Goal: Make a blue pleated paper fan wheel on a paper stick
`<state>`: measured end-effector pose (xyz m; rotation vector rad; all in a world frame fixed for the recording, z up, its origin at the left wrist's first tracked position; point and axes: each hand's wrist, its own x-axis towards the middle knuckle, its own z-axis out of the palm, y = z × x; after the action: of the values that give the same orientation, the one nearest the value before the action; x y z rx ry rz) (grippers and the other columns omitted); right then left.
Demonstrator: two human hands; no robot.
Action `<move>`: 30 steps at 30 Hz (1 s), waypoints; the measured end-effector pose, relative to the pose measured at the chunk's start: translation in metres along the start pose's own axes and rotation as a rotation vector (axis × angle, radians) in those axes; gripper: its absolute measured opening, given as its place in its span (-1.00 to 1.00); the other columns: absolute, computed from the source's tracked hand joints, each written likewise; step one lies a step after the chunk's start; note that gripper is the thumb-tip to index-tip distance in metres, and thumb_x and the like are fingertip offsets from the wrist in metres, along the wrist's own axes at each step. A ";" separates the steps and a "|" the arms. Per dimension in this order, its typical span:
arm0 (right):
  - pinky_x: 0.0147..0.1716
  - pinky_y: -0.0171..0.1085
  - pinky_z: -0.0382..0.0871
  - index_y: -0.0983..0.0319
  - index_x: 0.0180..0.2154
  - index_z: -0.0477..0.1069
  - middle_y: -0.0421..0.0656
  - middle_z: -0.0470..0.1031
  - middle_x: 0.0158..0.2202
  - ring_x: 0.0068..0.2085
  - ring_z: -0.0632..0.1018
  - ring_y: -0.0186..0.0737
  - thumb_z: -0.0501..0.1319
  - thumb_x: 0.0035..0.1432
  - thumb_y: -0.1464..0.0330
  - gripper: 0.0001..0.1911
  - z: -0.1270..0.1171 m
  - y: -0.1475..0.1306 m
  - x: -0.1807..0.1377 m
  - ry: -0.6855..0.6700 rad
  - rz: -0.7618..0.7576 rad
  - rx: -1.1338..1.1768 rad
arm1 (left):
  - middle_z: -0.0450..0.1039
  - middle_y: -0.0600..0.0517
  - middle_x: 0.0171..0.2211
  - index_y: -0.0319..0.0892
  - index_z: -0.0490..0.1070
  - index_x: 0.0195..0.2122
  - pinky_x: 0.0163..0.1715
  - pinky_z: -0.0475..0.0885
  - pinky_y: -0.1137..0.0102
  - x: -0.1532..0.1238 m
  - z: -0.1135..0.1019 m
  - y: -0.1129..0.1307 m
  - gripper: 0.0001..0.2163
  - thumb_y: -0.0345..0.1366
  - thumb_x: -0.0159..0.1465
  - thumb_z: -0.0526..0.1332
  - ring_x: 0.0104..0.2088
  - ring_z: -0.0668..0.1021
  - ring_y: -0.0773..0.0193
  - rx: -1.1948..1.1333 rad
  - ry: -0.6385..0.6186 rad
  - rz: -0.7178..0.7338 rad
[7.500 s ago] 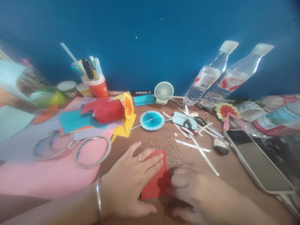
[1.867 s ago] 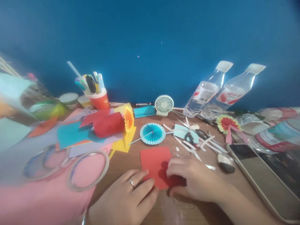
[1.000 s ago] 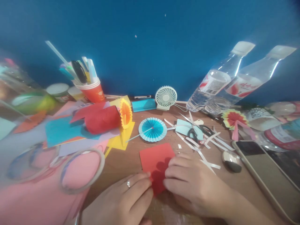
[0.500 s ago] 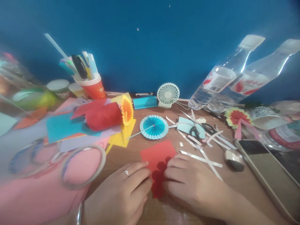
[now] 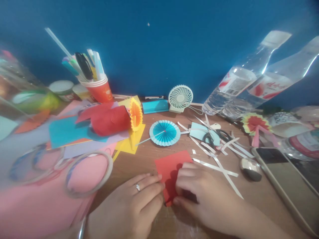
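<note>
A red sheet of paper lies on the wooden table in front of me, its near end a narrow strip that looks folded. My left hand, with a ring on one finger, has its fingertips pressed on the paper's left edge; its thumb is hidden. My right hand is curled over the right edge, thumb close to the near end. Just beyond the sheet is a pleated blue paper rosette with a pale rim and a thin white stick.
Left: pink paper, tape rolls, a red paper tube and a pen cup. Behind: a small fan. Right: scissors, paper strips, a mouse, a phone and water bottles.
My right thumb has come into view by the paper's near end, and the right hand has lifted and curled more. The red paper has shifted slightly right. The view has tilted a little.
</note>
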<state>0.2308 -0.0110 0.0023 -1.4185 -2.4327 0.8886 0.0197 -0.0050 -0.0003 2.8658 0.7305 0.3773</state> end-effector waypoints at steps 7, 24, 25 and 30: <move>-0.49 -0.38 0.11 0.24 -0.63 0.26 -0.29 0.30 -0.55 -0.45 0.31 -0.38 0.26 -0.07 0.47 -0.79 0.003 -0.002 0.001 0.023 0.102 0.033 | 0.43 -0.05 -0.08 -0.13 0.35 -0.25 -0.01 0.29 0.18 -0.017 0.019 0.016 -0.82 -0.42 0.23 -0.01 0.02 0.37 0.10 0.223 0.049 0.058; -0.51 -0.38 0.09 0.23 -0.65 0.27 -0.27 0.32 -0.58 -0.47 0.30 -0.36 0.23 -0.15 0.51 -0.83 0.009 0.000 0.006 0.049 0.179 0.097 | 0.44 -0.07 -0.11 -0.23 0.32 -0.03 -0.10 0.28 0.30 -0.016 0.013 0.015 -0.69 -0.42 0.22 -0.03 -0.07 0.41 0.17 0.283 0.024 0.113; -0.51 -0.38 0.09 0.23 -0.65 0.27 -0.27 0.32 -0.58 -0.47 0.30 -0.36 0.22 -0.15 0.51 -0.83 0.009 -0.001 0.006 0.046 0.180 0.099 | 0.44 -0.07 -0.11 -0.23 0.32 -0.03 -0.10 0.27 0.29 -0.016 0.013 0.015 -0.69 -0.42 0.22 -0.03 -0.07 0.41 0.16 0.296 0.023 0.118; -0.50 -0.38 0.09 0.24 -0.65 0.26 -0.27 0.31 -0.58 -0.46 0.30 -0.35 0.21 -0.15 0.51 -0.83 0.008 -0.002 0.007 0.031 0.191 0.089 | 0.41 -0.07 -0.08 -0.23 0.31 -0.03 -0.06 0.20 0.21 -0.019 0.021 0.019 -0.69 -0.35 0.22 -0.02 -0.04 0.38 0.11 0.354 0.028 0.103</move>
<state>0.2222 -0.0095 -0.0036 -1.6394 -2.2338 0.9939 0.0179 -0.0325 -0.0198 3.2467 0.7201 0.3305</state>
